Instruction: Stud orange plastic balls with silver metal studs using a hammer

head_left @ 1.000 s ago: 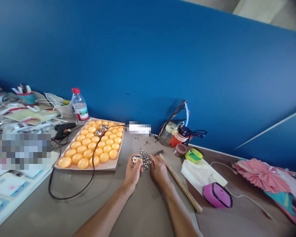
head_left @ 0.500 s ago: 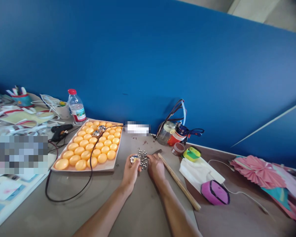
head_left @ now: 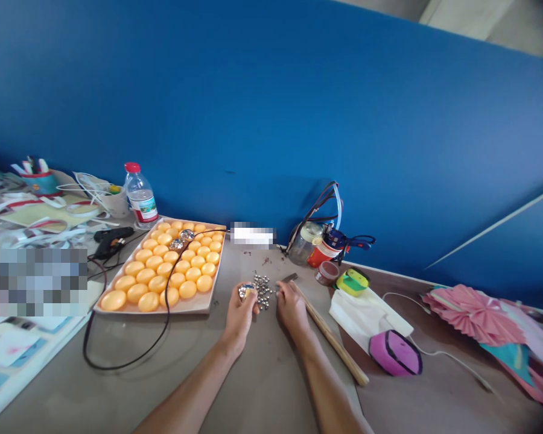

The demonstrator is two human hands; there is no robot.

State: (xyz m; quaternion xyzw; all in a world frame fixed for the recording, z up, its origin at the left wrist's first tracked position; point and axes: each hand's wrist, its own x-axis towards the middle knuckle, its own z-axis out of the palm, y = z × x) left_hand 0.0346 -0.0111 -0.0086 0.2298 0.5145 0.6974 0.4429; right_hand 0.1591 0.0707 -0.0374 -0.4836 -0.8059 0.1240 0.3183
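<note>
My left hand [head_left: 239, 313] is closed round an orange ball [head_left: 250, 293] partly covered with shiny silver studs. Right beside it on the grey table lies a loose pile of small silver studs [head_left: 263, 289]. My right hand [head_left: 292, 306] is at the right side of the pile, fingers curled and pressed together at the tips. Whatever those fingertips hold, if anything, is too small to make out. Along the right hand's outer side lies a hammer [head_left: 337, 340] with a wooden handle, its dark head just beyond the fingers.
To the left, a shallow tray [head_left: 194, 308] holds rows of orange balls, two stud-covered, with a black cable [head_left: 168, 301] across it. Behind are a bottle [head_left: 140, 199], a glue gun [head_left: 111, 241] and a jar [head_left: 305, 244]. A purple fabric piece [head_left: 394, 352] lies right.
My right hand has shifted slightly right, away from the studs and the left hand. The left hand keeps its hold on the ball in the same place.
</note>
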